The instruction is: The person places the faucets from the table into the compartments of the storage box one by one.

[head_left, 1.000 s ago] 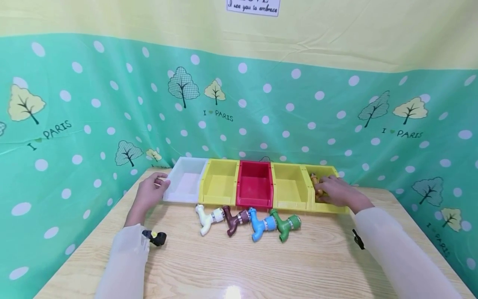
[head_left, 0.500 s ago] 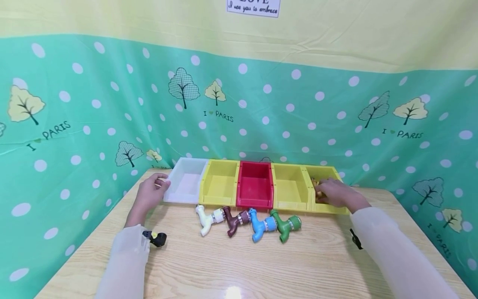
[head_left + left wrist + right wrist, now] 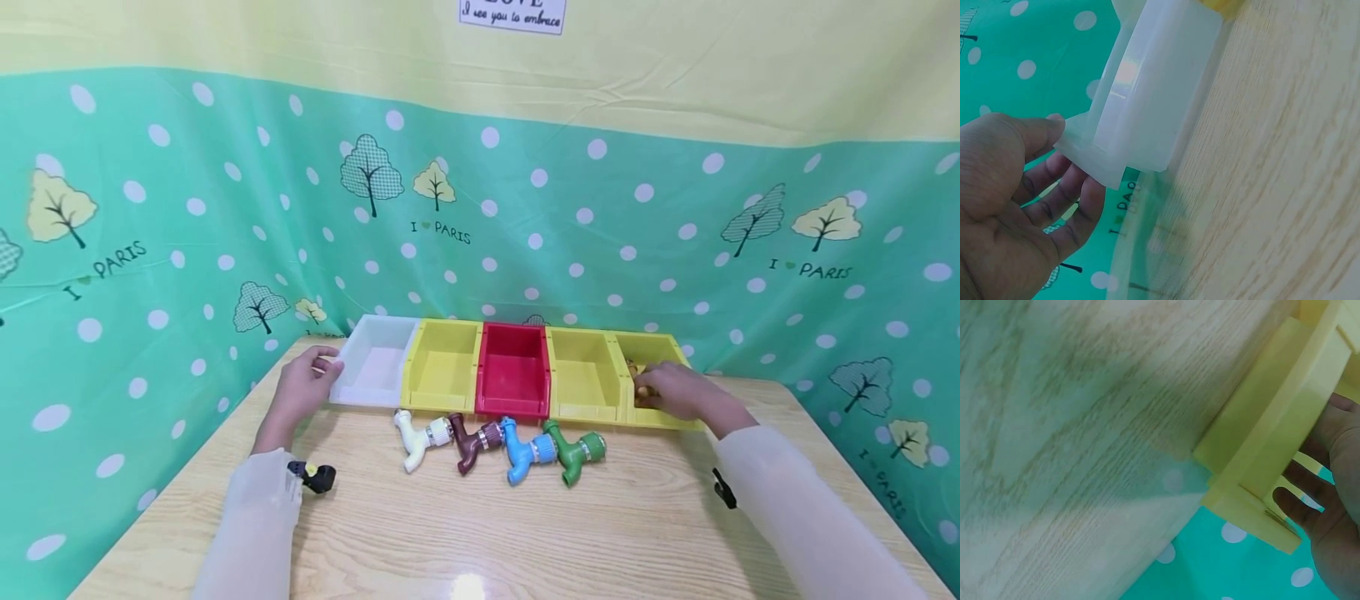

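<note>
In the head view my left hand (image 3: pixel 303 383) pinches the side rim of the white bin (image 3: pixel 363 395) at the row's left end. The left wrist view shows the thumb on top of the bin's edge and the fingers curled beneath it. My right hand (image 3: pixel 681 390) reaches into the yellow bin (image 3: pixel 651 343) at the right end, its fingers around an orange faucet (image 3: pixel 633 367). Most of that faucet is hidden behind the hand. In the right wrist view the yellow bin's wall (image 3: pixel 1279 425) covers some of the fingers, and the faucet is out of sight.
Between the end bins stand a yellow bin (image 3: pixel 442 367), a red bin (image 3: pixel 513 367) and another yellow bin (image 3: pixel 583 371). In front lie a white faucet (image 3: pixel 415 442), a maroon faucet (image 3: pixel 471 446), a blue faucet (image 3: pixel 522 452) and a green faucet (image 3: pixel 573 454). A curtain (image 3: pixel 525 275) hangs behind.
The orange faucet has sunk lower into the right-end bin, and less of it shows beside my right hand. My left hand stays on the white bin.
</note>
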{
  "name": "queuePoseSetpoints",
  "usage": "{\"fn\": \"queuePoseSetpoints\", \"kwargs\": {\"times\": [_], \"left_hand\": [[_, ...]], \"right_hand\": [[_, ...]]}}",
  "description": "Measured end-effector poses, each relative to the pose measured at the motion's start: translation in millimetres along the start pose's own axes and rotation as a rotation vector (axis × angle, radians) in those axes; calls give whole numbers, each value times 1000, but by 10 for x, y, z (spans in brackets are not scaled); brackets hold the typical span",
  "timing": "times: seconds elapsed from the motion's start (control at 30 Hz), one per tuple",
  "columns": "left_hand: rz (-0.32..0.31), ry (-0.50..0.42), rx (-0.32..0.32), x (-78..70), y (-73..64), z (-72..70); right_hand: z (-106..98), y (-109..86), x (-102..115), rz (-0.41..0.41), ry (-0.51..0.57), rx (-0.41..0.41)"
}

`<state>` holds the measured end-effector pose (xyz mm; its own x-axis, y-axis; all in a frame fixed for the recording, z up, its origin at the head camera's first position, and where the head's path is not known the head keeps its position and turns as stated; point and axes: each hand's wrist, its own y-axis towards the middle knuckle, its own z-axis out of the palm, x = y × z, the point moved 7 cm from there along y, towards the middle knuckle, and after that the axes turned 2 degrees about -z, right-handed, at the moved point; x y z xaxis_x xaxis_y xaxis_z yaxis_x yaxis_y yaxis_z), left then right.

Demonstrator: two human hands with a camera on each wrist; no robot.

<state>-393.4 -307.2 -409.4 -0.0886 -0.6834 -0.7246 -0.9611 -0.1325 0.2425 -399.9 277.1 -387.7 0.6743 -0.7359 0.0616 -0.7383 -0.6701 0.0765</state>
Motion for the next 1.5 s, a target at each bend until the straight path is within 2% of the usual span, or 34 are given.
{"fn": "queuePoseSetpoints", "kwargs": {"times": [0.43, 0.8, 1.27, 1.5], "left_hand": [[-3, 1, 11, -7, 5, 9], [-8, -3, 10, -20, -9, -11], [-18, -5, 20, 3, 1, -11], [-15, -9, 20, -4, -3, -7]], "right_hand": [[-254, -240, 247, -26, -33, -136], [-256, -286, 606, -95, -162, -197], [-70, -195, 1057, -179, -169, -177], [73, -122, 1216, -172, -157, -101]]}}
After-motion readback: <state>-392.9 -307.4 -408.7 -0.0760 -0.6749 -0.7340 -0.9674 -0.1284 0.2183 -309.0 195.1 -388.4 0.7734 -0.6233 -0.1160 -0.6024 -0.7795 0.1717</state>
